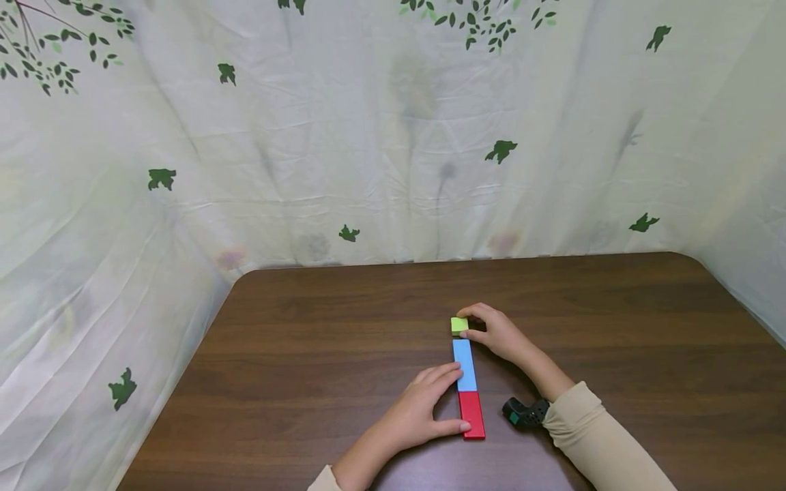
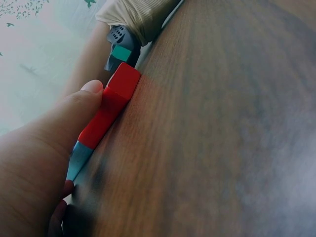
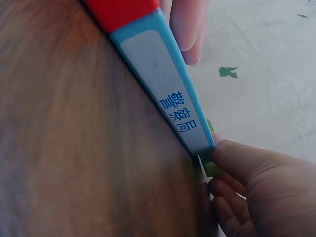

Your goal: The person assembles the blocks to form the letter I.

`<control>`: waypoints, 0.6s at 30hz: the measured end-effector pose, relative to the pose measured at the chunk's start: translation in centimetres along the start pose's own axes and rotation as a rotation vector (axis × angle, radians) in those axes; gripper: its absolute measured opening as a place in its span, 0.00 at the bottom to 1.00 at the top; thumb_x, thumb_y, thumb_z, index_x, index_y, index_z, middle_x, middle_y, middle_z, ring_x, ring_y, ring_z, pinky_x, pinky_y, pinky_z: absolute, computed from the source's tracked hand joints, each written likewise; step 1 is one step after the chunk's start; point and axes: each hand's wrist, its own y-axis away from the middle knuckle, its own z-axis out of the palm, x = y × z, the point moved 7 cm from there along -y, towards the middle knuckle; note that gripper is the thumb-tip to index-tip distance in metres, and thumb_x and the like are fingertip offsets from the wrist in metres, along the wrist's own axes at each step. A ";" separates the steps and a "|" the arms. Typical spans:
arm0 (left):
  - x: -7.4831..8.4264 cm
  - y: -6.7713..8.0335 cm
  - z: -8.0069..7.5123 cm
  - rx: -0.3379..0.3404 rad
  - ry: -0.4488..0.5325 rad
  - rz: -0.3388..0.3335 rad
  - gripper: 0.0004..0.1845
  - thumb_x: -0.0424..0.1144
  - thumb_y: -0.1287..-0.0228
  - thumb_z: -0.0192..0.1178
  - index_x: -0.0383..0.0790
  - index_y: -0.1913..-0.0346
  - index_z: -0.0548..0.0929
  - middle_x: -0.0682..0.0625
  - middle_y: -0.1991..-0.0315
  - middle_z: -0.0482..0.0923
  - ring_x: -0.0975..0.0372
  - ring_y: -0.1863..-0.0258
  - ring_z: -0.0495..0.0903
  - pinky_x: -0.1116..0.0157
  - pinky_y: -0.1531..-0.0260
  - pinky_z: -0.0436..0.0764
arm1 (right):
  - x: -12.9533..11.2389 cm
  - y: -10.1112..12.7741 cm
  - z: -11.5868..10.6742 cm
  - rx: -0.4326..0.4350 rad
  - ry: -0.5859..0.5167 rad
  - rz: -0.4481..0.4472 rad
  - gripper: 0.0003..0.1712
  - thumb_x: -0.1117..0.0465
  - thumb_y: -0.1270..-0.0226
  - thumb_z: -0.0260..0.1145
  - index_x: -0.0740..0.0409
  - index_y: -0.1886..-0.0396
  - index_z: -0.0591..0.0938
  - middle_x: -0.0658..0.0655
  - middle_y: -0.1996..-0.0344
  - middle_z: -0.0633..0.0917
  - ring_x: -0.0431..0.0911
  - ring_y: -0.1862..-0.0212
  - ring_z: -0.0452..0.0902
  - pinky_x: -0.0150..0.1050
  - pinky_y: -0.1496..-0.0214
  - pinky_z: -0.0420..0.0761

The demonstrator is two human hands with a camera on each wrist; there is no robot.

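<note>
Left hand [image 1: 417,412] braces the red block [image 1: 471,414] and blue block [image 1: 464,365] lying end to end mid-surface [image 1: 307,341], fingers straight against their side; right hand [image 1: 494,332] pinches the green block [image 1: 459,325] beyond blue's far end — a skewed push could knock the row crooked.

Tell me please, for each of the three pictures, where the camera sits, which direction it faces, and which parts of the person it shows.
Head: worn high, facing forward and down at the table; shows the left hand on the blue block and red block, and the right hand pinching the green block.
Left wrist: low, along the red block; shows the thumb.
Right wrist: low, along the blue block; shows fingers.
Both wrist views share the red and blue blocks.
</note>
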 end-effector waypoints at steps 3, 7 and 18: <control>0.0 0.0 0.0 -0.002 0.000 -0.001 0.38 0.65 0.56 0.48 0.51 0.41 0.59 0.61 0.41 0.51 0.65 0.43 0.51 0.58 0.50 0.60 | 0.1 0.0 0.0 -0.010 -0.003 0.002 0.19 0.57 0.51 0.62 0.57 0.58 0.75 0.51 0.60 0.74 0.43 0.59 0.68 0.40 0.57 0.69; 0.0 0.0 0.0 -0.001 -0.002 -0.002 0.38 0.65 0.57 0.48 0.51 0.41 0.58 0.61 0.41 0.51 0.65 0.43 0.52 0.58 0.50 0.60 | 0.0 0.0 0.0 -0.014 -0.009 0.006 0.19 0.56 0.51 0.62 0.56 0.58 0.75 0.51 0.60 0.74 0.43 0.58 0.68 0.40 0.56 0.68; 0.0 0.0 -0.1 0.008 -0.004 0.008 0.38 0.65 0.56 0.48 0.50 0.41 0.59 0.61 0.41 0.51 0.65 0.43 0.52 0.58 0.50 0.59 | 0.3 0.1 0.1 -0.005 -0.019 0.014 0.18 0.54 0.50 0.61 0.55 0.58 0.75 0.49 0.60 0.74 0.42 0.58 0.68 0.41 0.56 0.69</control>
